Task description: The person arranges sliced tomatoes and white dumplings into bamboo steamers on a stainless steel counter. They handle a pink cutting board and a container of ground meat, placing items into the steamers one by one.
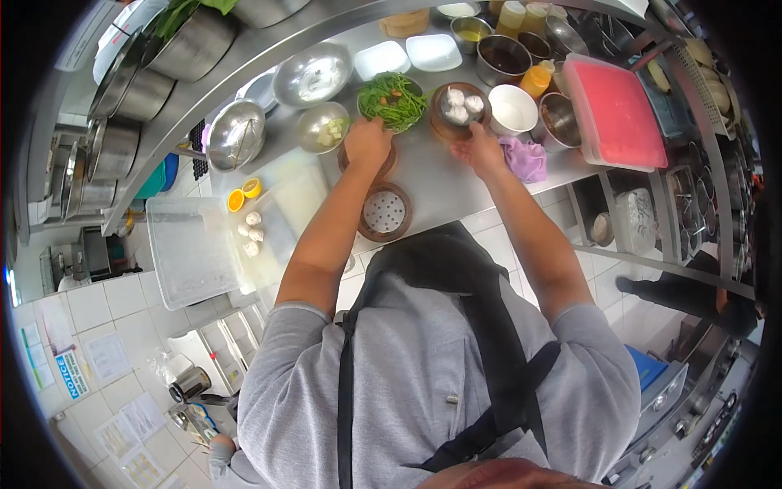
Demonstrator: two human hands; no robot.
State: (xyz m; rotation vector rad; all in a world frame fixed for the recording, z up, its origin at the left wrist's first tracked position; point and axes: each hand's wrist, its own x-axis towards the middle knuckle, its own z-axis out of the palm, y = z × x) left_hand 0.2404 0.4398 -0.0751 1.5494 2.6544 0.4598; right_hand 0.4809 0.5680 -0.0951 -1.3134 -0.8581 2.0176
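My left hand (368, 145) is at the near edge of a bowl of leafy greens (393, 101) with brown pieces on top; its fingertips are partly hidden, so its grip is unclear. Below that hand sits a round steamer basket (387, 166), partly covered by it. My right hand (479, 150) grips the near rim of another round steamer basket (435, 113), which holds three white pleated dumplings (456, 96). Nearer my body lies a steamer basket with a perforated base (385, 212). Several dumplings (253, 234) sit on a pale cutting board (299, 189) at left, beside orange halves (236, 200).
A white bowl (513, 110), a purple cloth (523, 160) and a red-lidded container (620, 113) are at right. Steel bowls (313, 73) and white dishes (434, 52) line the back. A clear plastic tub (192, 250) is at left. Steel shelf edges (244, 55) curve overhead.
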